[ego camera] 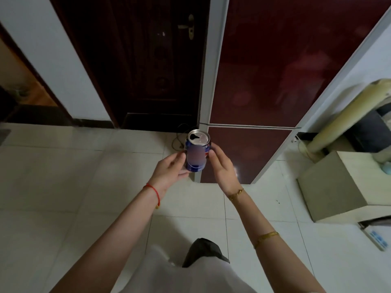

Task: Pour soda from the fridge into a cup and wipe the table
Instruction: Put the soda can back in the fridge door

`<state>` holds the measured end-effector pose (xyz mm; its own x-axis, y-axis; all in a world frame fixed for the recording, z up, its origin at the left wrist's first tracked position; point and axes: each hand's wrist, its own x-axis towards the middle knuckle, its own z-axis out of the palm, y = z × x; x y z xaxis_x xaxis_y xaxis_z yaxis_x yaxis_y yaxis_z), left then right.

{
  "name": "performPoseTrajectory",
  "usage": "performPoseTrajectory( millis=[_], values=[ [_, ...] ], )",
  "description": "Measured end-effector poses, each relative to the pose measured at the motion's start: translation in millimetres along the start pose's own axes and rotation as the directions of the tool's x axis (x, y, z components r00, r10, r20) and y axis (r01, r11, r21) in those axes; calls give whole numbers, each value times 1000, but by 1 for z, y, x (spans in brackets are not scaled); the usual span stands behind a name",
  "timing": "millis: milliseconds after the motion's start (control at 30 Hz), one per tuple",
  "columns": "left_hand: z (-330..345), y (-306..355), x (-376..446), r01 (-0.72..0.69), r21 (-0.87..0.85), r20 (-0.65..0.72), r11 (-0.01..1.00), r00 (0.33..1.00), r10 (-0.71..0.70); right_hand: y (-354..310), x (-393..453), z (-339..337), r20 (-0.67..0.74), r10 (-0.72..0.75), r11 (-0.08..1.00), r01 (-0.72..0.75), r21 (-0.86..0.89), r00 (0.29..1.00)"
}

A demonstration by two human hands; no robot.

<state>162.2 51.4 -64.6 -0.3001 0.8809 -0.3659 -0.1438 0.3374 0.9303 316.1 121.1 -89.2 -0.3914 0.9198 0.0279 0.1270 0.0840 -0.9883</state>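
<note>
A: What sits closest?
B: A pale garment [179, 271], then both forearms reaching out.
A: The hands?
B: Left hand [169, 170] grips the soda can [196, 152]; right hand [222, 166] touches its far side, fingers relaxed.
A: The can?
B: Upright, mouth open, before the shut fridge [275, 70], between both hands.

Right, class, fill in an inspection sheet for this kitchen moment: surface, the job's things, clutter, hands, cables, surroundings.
Surface: white tiled floor; no table in view.
Job's things: blue soda can, upright, top already open; red fridge, doors closed; cup and cloth nothing seen.
Clutter: beige box on the floor at right; small scale beside it.
Hands: left hand holds the can from the side; right hand has fingers against its other side.
Cables: dark cord looped on the floor by the fridge.
Surroundings: dark wooden door with a brass handle.
</note>
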Motion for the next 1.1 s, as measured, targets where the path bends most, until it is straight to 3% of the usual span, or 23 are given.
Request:
performPoseTrajectory(
  millis=[133, 267, 600, 767, 833, 933, 1000, 1100],
  values=[
    [-4, 9, 35, -154, 177, 30, 972, 988, 151, -6, 37, 2, -24, -12, 1000, 12, 3, 1000],
    [0, 26, 69, -278, 407, -14, 870, 950, 311, -10, 81, -1, -3, -35, 999, 35, -25, 999],
    [3, 70, 152, -349, 566, -119, 746, 862, 493, -28, 180, -11, 141, -116, 985, 132, -108, 983],
    [-6, 80, 186, -418, 588, -125, 693, 799, 588, -47, 218, -22, 244, -171, 918, 245, -313, 955],
    [-9, 86, 195, -438, 588, -131, 680, 778, 615, -50, 236, -25, 269, -249, 820, 350, -453, 930],
    [-13, 94, 207, -465, 570, -141, 677, 757, 638, -51, 271, -30, 303, -447, 460, 507, -729, 841],
    [-16, 99, 214, -474, 556, -151, 682, 750, 644, -56, 294, -31, 341, -523, 240, 518, -821, 781],
    [-22, 103, 227, -489, 504, -154, 712, 760, 632, -71, 321, -30, 441, -518, -48, 490, -870, 733]
  ],
)
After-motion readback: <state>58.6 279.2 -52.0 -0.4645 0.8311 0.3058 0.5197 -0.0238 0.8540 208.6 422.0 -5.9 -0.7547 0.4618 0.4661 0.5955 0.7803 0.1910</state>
